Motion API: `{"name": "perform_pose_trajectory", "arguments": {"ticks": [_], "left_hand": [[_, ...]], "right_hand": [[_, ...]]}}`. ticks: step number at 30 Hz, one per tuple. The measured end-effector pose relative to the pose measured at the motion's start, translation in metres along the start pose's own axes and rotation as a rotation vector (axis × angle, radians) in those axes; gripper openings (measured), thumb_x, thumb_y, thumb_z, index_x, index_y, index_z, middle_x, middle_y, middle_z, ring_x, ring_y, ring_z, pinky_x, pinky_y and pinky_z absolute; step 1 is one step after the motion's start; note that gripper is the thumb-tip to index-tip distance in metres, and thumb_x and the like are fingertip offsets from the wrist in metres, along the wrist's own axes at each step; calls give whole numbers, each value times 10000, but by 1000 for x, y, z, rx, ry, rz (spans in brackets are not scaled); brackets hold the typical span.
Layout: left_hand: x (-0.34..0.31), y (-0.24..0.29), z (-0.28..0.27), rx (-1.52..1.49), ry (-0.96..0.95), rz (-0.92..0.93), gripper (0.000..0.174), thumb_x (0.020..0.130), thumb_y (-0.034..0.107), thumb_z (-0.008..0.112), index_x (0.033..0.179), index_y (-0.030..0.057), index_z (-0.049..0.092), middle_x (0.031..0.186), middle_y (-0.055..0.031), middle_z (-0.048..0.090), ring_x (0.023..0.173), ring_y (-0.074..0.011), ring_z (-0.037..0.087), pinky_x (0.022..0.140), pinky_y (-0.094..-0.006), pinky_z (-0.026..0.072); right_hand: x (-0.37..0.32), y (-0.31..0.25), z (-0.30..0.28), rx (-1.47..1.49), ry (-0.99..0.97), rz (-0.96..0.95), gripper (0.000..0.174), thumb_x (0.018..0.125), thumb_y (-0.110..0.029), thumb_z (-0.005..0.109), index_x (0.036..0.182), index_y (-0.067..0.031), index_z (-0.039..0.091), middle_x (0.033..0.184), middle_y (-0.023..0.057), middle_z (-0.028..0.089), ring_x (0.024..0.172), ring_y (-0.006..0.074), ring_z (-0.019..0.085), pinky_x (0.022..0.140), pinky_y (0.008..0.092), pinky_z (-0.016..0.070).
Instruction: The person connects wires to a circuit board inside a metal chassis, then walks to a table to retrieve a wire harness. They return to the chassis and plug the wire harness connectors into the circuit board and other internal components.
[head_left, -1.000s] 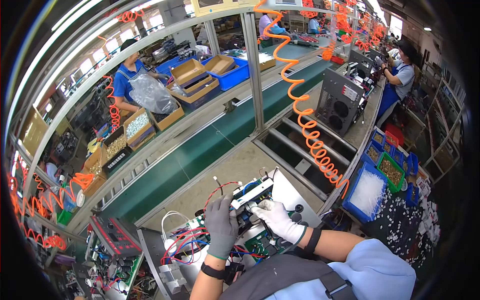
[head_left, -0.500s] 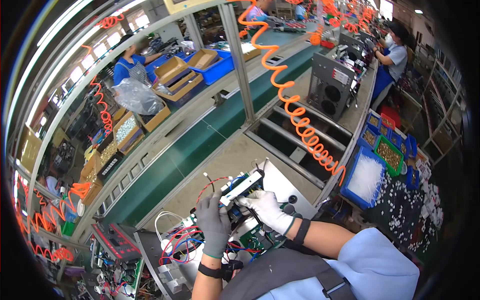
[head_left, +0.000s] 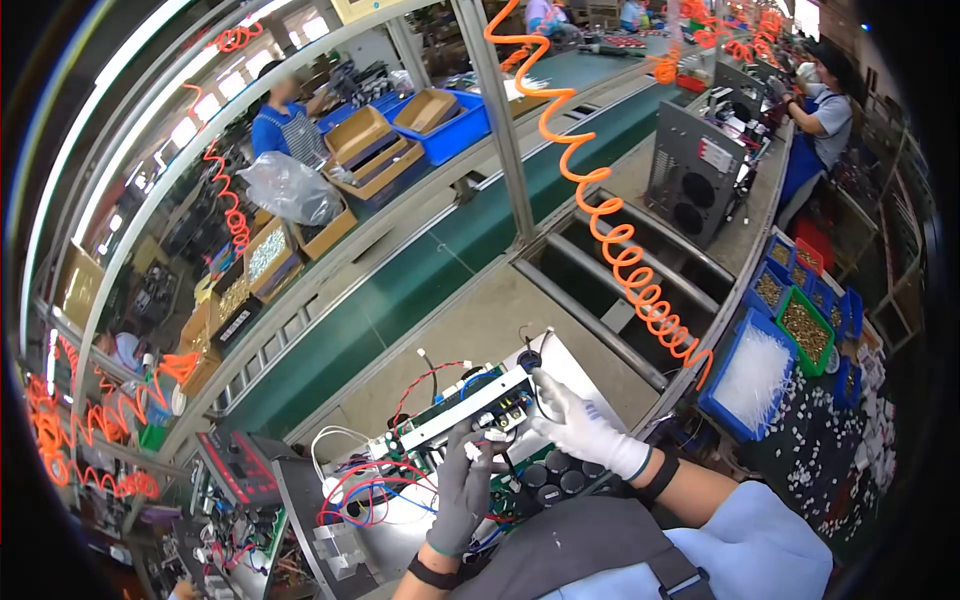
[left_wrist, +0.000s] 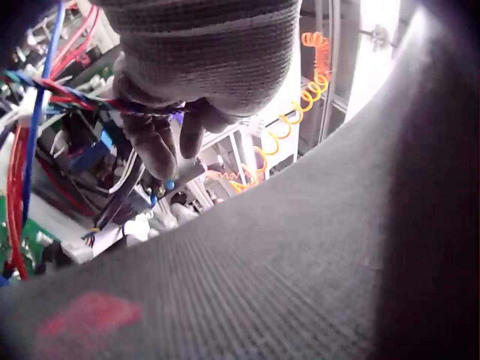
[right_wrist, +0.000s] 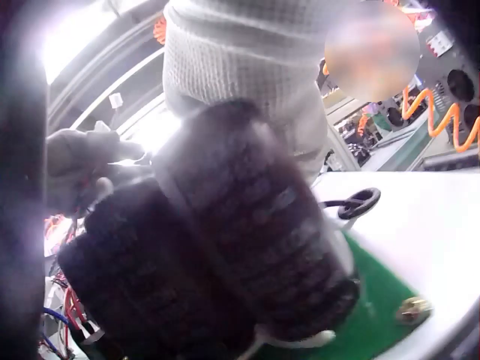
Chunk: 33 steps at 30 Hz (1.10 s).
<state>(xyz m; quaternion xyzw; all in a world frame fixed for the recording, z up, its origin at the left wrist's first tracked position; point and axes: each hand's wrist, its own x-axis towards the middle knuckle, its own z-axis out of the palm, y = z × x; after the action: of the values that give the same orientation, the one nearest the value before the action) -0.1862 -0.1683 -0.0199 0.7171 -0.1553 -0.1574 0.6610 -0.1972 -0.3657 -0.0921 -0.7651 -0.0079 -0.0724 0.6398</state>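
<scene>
In the head view, my left hand [head_left: 463, 495] in a grey glove pinches a small white wire connector [head_left: 473, 452] at its fingertips. A twisted bundle of coloured wires [left_wrist: 82, 103] runs under its fingers in the left wrist view. Just beyond lies a long white metal bar [head_left: 460, 408] beside a green circuit board with components. My right hand [head_left: 590, 432], in a white glove, has its index finger stretched to the bar's right end, thumb spread apart from it. Large black capacitors [head_left: 548, 482] stand close below that hand; in the right wrist view they hide its fingertips.
Red and blue wires [head_left: 375, 490] loop at the left of the metal chassis [head_left: 590, 375]. An orange coiled hose [head_left: 620, 240] hangs ahead above rollers. Parts bins [head_left: 750, 375] stand at right, a red-and-black device [head_left: 240, 465] at left. Other people work around the line.
My left hand has drawn back from the bar toward my body, with the white connector now showing at its fingertips. My right hand has shifted right, and more of the bar shows.
</scene>
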Motion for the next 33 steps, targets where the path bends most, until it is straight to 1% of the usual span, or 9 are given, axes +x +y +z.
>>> {"name": "perform_pose_trajectory", "arguments": {"ticks": [2, 5, 10, 16, 18, 20, 24, 29, 33], "left_hand": [[2, -5, 7, -43, 44, 26, 518, 1006, 269, 465, 1366, -94, 386, 1130, -163, 604, 919, -205, 655, 766, -301, 554], [4, -3, 3, -362, -38, -289, 535, 989, 294, 504, 1361, -79, 410, 1157, -154, 597, 918, -222, 661, 767, -311, 545], [11, 5, 23, -703, -77, -270, 528, 951, 323, 572, 1315, -48, 478, 1201, -130, 583, 937, -214, 668, 681, -301, 527], [7, 3, 22, -64, -167, 8, 408, 1007, 224, 442, 1305, -47, 503, 1164, -156, 634, 993, -182, 638, 799, -271, 523], [-14, 14, -1, 84, -38, 90, 413, 1004, 227, 436, 1309, -41, 508, 1055, -155, 672, 866, -162, 665, 717, -262, 534], [-34, 28, -35, -86, 84, -199, 319, 982, 193, 496, 1228, 6, 576, 1031, -138, 687, 582, -83, 587, 505, -214, 448], [-55, 35, -68, 76, 251, 3, 374, 996, 270, 480, 1192, -32, 583, 795, -57, 650, 468, -21, 409, 434, -193, 313], [-54, 20, -65, 234, 122, -55, 307, 974, 235, 534, 1193, 39, 625, 882, -45, 676, 575, -58, 516, 544, -223, 424], [-36, 15, -38, 329, 120, -2, 307, 892, 136, 663, 1187, 70, 615, 988, -117, 686, 648, -165, 579, 611, -293, 471]], "right_hand": [[-1, -2, -3, -123, -70, 20, 776, 841, -189, 618, 1478, 35, 234, 1485, 265, 331, 1393, 356, 334, 1141, 385, 289], [2, -2, -5, -84, -94, 32, 783, 840, -188, 614, 1477, 41, 222, 1481, 280, 322, 1388, 380, 331, 1134, 393, 298], [0, -2, -4, -205, -133, 10, 829, 847, -204, 630, 1491, 37, 167, 1481, 283, 316, 1394, 388, 315, 1137, 396, 293], [-1, -24, -7, -301, -16, 5, 757, 809, -189, 708, 1420, 55, 331, 1395, 277, 427, 1317, 395, 425, 1100, 422, 352], [-13, -30, -9, -509, 186, -330, 548, 795, -196, 694, 1258, 41, 519, 1172, 246, 605, 1069, 373, 601, 922, 441, 471], [-25, -56, -4, -410, -96, -152, 507, 808, -245, 665, 1233, 1, 542, 1084, 218, 650, 990, 366, 621, 869, 432, 476], [-24, -50, 35, -616, -454, -167, 526, 841, -317, 600, 1297, -61, 545, 1105, 210, 655, 1018, 345, 628, 921, 436, 463], [-13, -54, 48, 724, -435, 201, 439, 929, 95, 420, 1355, 10, 480, 1207, 88, 602, 1094, 150, 597, 963, 269, 471], [-4, -80, 50, -55, -142, -207, 207, 910, -73, 611, 1107, -66, 675, 895, 60, 645, 836, 151, 645, 756, 304, 524]]}}
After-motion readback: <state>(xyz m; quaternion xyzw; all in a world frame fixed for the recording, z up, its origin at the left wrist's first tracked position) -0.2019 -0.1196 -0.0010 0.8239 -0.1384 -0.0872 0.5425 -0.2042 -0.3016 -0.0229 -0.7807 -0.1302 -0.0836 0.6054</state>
